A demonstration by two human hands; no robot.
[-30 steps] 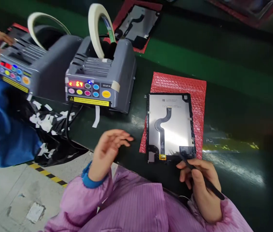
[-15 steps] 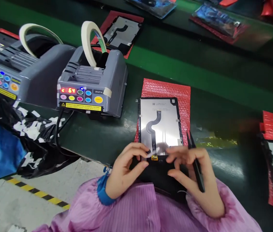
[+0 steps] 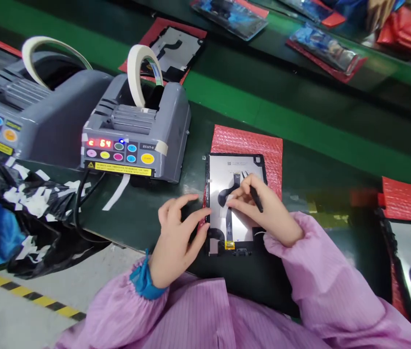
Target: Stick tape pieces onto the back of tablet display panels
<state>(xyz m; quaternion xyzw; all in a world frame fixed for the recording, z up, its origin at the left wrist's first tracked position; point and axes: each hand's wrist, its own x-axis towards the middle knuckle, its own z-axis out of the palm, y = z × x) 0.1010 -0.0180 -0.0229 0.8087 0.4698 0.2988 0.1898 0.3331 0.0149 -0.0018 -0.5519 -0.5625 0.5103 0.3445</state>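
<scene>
A tablet screen panel (image 3: 243, 228) lies back side up on a red bubble bag (image 3: 247, 138) in front of me. A dark curved flex cable (image 3: 229, 223) runs down its silvery back to a yellow end. My right hand (image 3: 259, 206) is over the panel, its thumb and fingers pinching a short piece of whitish tape (image 3: 224, 209) at the cable. Black tweezers (image 3: 256, 198) are tucked in the same hand, tips pointing away from me. By the panel's left edge, my left hand (image 3: 179, 237) has its fingers spread, with nothing in it.
Two grey tape dispensers stand at left; the nearer dispenser (image 3: 136, 140) has a tape strip (image 3: 118, 191) hanging out. Tape scraps cling to a black plastic bag (image 3: 59, 232). Another panel (image 3: 405, 232) lies at right. Across the bench, another person's hand (image 3: 378, 12) shows.
My right hand has moved forward and left over the panel with the tape. The left hand has let go of the tape and spread. A strip has come out of the dispenser.
</scene>
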